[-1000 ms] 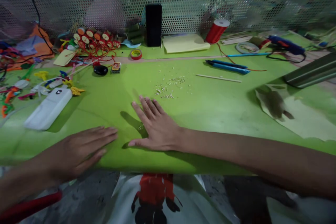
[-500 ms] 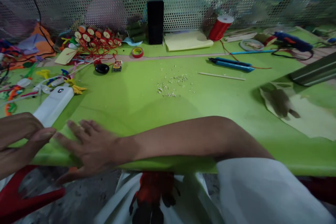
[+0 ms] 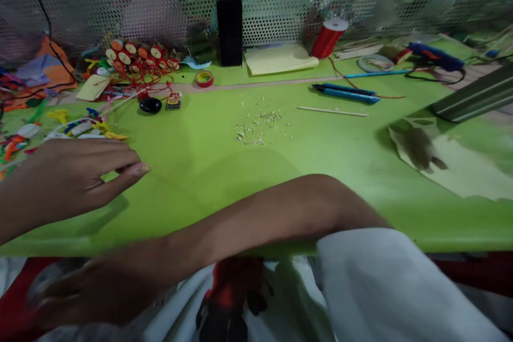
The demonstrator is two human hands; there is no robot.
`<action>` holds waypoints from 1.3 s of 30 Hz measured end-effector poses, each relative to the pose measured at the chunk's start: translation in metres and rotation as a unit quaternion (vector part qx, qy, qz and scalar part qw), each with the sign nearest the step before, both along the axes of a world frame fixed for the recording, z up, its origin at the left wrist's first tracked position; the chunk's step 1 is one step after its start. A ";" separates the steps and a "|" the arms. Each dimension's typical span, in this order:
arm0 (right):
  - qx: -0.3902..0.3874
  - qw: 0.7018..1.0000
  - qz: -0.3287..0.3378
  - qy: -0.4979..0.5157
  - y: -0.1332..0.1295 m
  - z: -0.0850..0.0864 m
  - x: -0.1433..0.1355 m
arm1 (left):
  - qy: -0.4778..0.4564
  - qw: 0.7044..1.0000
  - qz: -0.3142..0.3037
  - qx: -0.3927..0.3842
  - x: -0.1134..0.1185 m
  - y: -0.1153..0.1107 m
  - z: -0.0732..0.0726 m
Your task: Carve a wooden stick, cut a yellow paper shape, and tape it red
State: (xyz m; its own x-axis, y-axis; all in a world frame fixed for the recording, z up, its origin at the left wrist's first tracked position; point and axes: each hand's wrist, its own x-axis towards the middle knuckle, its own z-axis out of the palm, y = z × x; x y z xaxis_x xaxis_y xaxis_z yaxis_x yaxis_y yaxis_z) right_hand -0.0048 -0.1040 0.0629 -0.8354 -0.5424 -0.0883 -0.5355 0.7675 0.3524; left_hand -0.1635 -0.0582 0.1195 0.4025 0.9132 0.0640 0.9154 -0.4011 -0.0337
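Green surface [image 3: 192,163] with the left hand [image 3: 76,176] at left, narrow, thumb close to the bent fingers, near small coloured pieces [image 3: 59,115]. The right hand [image 3: 100,288], lower left, is blurred beyond the near edge; its opening cannot be told. Pale crumbs [image 3: 239,136] lie scattered at centre, left of a thin stick [image 3: 332,111].

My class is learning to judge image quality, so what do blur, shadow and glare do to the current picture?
Head view: the right hand is smeared and dark below the table edge, its fingers hard to make out; the left hand is clearer, with a soft shadow beneath it. Head view: pale sheen on the green tabletop, towards the right; shapes behind the perforated mesh look hazy.
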 end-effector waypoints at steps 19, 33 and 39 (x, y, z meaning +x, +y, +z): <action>-0.233 0.654 -0.677 0.245 0.067 -0.052 0.332 | -0.007 0.970 -0.234 -0.067 0.338 0.219 -0.047; -0.245 0.486 -0.825 0.153 0.132 -0.073 0.372 | 0.057 0.979 -0.187 -0.062 0.322 0.230 -0.042; -0.270 0.491 -0.816 0.141 0.162 -0.074 0.357 | 0.061 0.988 -0.143 -0.012 0.249 0.226 0.006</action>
